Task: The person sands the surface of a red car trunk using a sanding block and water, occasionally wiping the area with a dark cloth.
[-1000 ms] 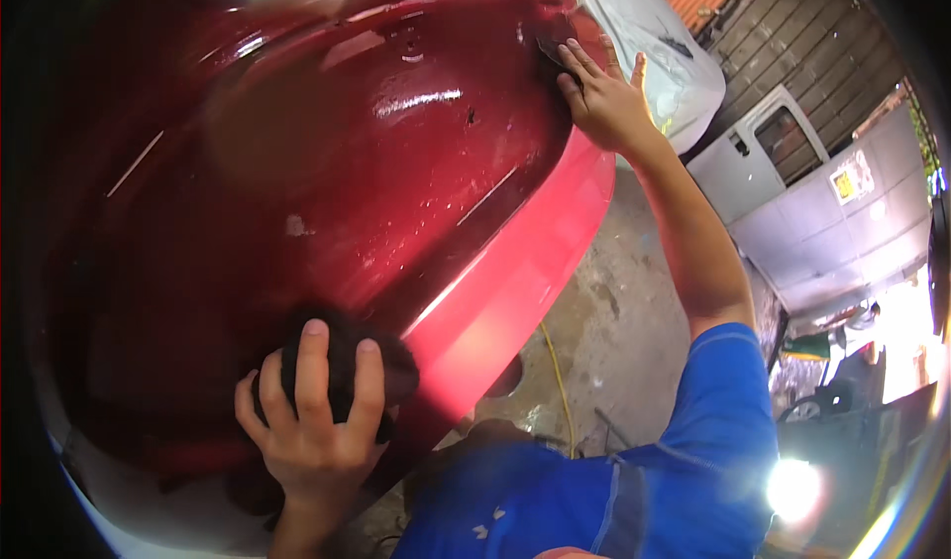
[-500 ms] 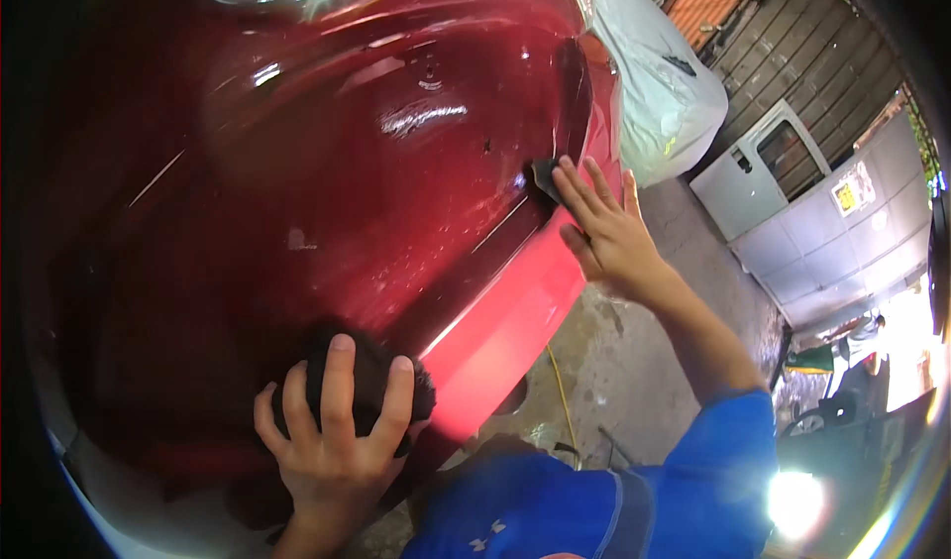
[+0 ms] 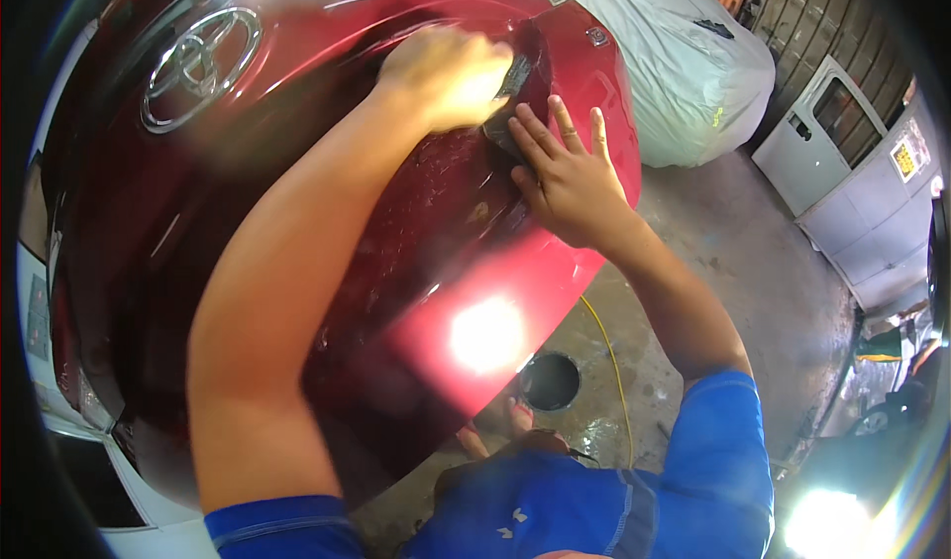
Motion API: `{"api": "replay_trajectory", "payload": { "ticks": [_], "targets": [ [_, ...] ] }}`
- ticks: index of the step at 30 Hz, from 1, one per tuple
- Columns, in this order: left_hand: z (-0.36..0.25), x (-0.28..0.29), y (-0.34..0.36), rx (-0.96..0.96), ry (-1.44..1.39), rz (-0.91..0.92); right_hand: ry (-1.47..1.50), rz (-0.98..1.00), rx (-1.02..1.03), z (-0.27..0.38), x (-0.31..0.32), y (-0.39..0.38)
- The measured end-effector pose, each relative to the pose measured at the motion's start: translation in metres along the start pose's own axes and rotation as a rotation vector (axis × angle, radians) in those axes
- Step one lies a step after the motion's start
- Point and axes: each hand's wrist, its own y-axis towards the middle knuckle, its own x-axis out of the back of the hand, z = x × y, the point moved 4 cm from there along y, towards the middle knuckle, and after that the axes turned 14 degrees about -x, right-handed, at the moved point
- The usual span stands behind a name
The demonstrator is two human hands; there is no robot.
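The red car body point(image 3: 267, 212) fills the middle and left, a chrome emblem point(image 3: 203, 68) near its top. My left hand point(image 3: 446, 78), blurred, is curled near the panel's upper right edge, with something dark by its fingers that I cannot make out clearly. Just below it my right hand point(image 3: 570, 172) has its fingers spread and stretched over a thin dark pad point(image 3: 503, 138) lying against the red paint. Glare shows on the lower edge of the panel.
A covered car point(image 3: 684, 83) stands at upper right, beside a detached white door point(image 3: 802, 167) and metal panels point(image 3: 862, 232). A dark bucket point(image 3: 550, 381) and yellow cord point(image 3: 606, 341) are on the floor point(image 3: 713, 291). A white vehicle point(image 3: 149, 519) shows at lower left.
My left hand has swung from the lower left up beside the right hand. The right hand moved down, then slightly up and left. The view has shifted, showing the emblem and bucket.
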Motion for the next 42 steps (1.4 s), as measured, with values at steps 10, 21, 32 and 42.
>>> {"api": "replay_trajectory", "payload": {
  "ticks": [10, 21, 32, 42],
  "targets": [
    [-0.051, 0.022, -0.087, 0.06, 0.144, -0.061, -0.127, -0.145, -0.156, -0.017, -0.012, 0.049],
    [-0.137, 0.104, -0.396, 0.581, 0.095, -0.016, -0.17, 0.006, -0.204, 0.003, -0.02, 0.026],
    [-0.151, 0.115, -0.423, 0.587, 0.071, -0.087, -0.353, -0.053, -0.197, 0.027, -0.025, 0.006],
    [-0.15, 0.112, -0.42, 0.618, 0.113, -0.12, -0.282, -0.108, -0.041, 0.01, -0.017, 0.004]
  ]
}}
